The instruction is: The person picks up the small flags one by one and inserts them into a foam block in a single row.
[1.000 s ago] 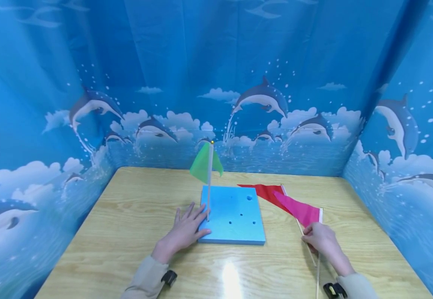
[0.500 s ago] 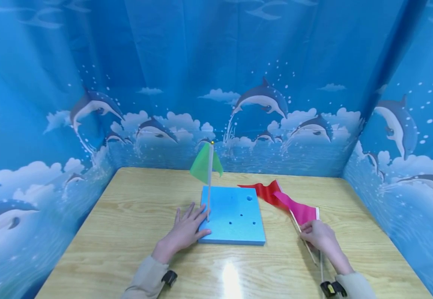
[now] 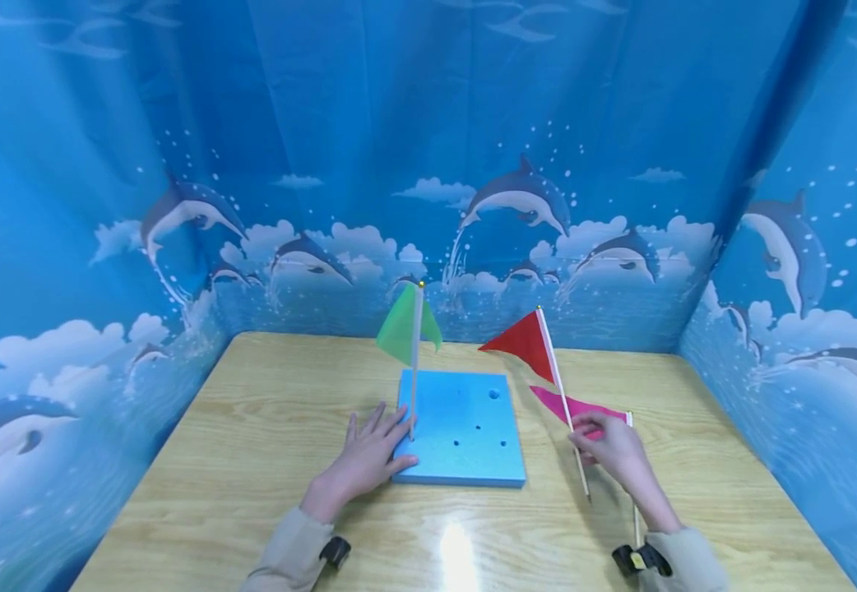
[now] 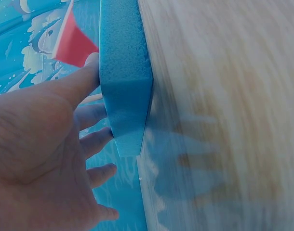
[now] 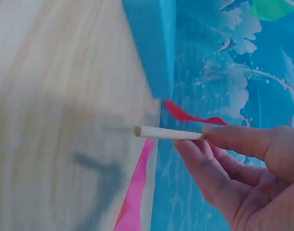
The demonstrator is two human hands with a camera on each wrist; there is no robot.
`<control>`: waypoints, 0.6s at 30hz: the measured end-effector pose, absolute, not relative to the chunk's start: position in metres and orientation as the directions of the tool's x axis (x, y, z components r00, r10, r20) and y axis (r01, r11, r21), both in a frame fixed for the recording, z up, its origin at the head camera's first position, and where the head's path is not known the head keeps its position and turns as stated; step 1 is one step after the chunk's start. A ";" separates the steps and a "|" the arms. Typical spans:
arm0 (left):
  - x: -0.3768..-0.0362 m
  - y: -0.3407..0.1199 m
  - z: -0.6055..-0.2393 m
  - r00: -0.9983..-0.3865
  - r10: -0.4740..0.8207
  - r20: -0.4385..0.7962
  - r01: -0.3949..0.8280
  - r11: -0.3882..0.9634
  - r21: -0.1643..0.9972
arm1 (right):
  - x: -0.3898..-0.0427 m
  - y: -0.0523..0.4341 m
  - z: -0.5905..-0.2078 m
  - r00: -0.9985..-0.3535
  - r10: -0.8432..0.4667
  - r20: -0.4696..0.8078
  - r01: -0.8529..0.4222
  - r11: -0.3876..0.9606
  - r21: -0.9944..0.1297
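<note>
A blue foam block (image 3: 465,460) with several holes lies on the table. A green flag (image 3: 399,329) stands upright in a hole at its left side. My left hand (image 3: 362,460) rests on the block's left edge with fingers spread; the left wrist view shows its thumb and fingers against the foam. My right hand (image 3: 613,448) pinches the stick of a red flag (image 3: 528,345) between thumb and fingers, right of the block. The flag tilts slightly left at the top, and the stick's bare lower end (image 5: 156,133) is off the table. Beneath that hand lies a pink flag (image 3: 554,400), partly covered.
The wooden table (image 3: 288,370) is bounded at the back and sides by a blue curtain (image 3: 399,123) printed with dolphins. The pink flag's stick (image 3: 636,526) runs toward the front edge under the right wrist.
My right hand has lifted the red flag off the table, raising it toward upright and shifting it slightly left. The pink flag stays lying down. My left hand and the block have not moved.
</note>
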State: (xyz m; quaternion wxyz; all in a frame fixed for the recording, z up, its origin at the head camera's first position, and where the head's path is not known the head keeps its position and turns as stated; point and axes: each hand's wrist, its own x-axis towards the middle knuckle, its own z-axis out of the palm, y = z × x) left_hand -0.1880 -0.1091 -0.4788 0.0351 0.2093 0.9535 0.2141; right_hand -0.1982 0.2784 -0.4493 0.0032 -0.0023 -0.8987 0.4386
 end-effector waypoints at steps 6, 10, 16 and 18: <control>-0.188 -0.109 -0.480 -0.907 0.420 0.026 0.390 0.818 0.421 | -0.208 0.259 -0.444 -1.000 0.015 0.026 -0.013 0.554 -0.833; -0.187 -0.109 -0.480 -0.907 0.421 0.029 0.392 0.817 0.422 | -0.215 0.246 -0.442 -0.999 0.026 0.045 -0.025 0.524 -0.851; -0.188 -0.110 -0.480 -0.906 0.422 0.035 0.397 0.815 0.423 | -0.227 0.222 -0.438 -0.992 0.038 0.119 -0.090 0.450 -0.889; -0.189 -0.110 -0.481 -0.905 0.424 0.033 0.398 0.817 0.417 | -0.231 0.212 -0.437 -0.988 0.035 0.153 -0.126 0.406 -0.905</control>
